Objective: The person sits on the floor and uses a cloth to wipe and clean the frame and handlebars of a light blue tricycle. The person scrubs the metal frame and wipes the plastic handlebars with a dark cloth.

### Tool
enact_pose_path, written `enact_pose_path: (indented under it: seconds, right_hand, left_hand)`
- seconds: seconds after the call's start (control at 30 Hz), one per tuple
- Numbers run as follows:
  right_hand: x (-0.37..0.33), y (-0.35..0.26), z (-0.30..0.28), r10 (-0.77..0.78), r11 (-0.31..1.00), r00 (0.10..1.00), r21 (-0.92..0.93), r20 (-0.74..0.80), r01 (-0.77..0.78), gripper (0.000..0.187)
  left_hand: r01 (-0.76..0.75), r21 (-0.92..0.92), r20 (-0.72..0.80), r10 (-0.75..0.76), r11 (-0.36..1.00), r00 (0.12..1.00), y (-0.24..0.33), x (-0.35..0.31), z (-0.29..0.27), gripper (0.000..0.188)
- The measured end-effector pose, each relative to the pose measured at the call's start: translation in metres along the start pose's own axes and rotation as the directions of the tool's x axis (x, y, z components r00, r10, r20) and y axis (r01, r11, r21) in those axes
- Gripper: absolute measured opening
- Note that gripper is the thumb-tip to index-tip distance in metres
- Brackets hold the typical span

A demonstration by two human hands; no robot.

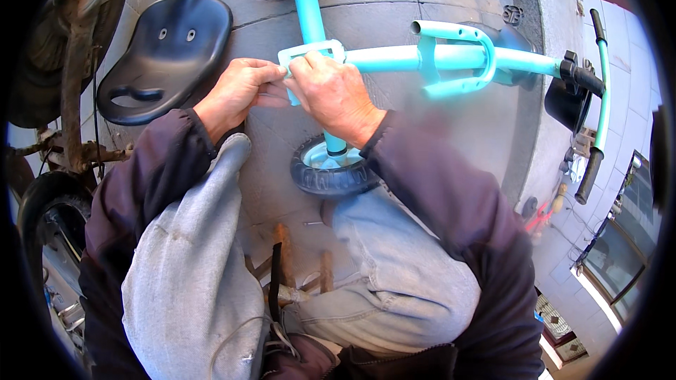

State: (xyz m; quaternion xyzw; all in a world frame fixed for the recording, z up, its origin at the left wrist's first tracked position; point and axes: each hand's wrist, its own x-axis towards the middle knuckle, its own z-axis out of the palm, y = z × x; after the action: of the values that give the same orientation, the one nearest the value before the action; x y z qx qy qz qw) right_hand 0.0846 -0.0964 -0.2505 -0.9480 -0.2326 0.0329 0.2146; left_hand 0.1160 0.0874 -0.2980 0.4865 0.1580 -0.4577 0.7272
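Paved floor (grey): black seat, turquoise wheeled frame

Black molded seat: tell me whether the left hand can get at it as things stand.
Probably yes: the black molded seat lies close beside the left hand, with nothing visible blocking the way. That hand is occupied at the turquoise bracket, so it would likely have to leave that first.

1 head-worn fisheye looks down at nearby hands.
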Motion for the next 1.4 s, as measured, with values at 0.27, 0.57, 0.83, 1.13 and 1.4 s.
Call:
enact_pose_path:
  seconds: [0.27,0.57,0.83,1.13,1.4]
  right_hand:
    - [0.0008,-0.0007,-0.0009,-0.013,1.000,1.000,-0.021,0.025,0.014,0.011]
    - [0.0029,-0.0003,-0.0014,-0.022,0.999,0.999,-0.034,0.026,0.023,0.012]
    - [0.0011,-0.0010,0.0007,0.013,0.999,0.999,-0.035,0.050,-0.011,0.011]
    - [0.0029,-0.0024,0.0049,0.017,0.999,0.999,-0.052,0.048,-0.014,0.013]
    - [0.0012,0.0022,0.0042,-0.071,0.993,0.994,-0.085,0.080,0.078,0.015]
  left_hand:
    - [-0.011,0.007,-0.027,0.011,1.000,1.000,-0.0050,0.0028,-0.0020,0.019]
    - [-0.020,0.010,0.000,0.020,1.000,1.000,-0.0012,-0.0003,0.0002,0.022]
    - [0.003,0.024,0.000,-0.003,1.000,1.000,0.0037,-0.0028,0.0018,0.024]
    - [-0.017,0.036,0.019,0.016,0.999,1.000,0.0009,0.0009,-0.0008,0.025]
    - [-0.006,0.045,0.020,0.006,0.999,1.000,0.0029,-0.0014,-0.0005,0.025]
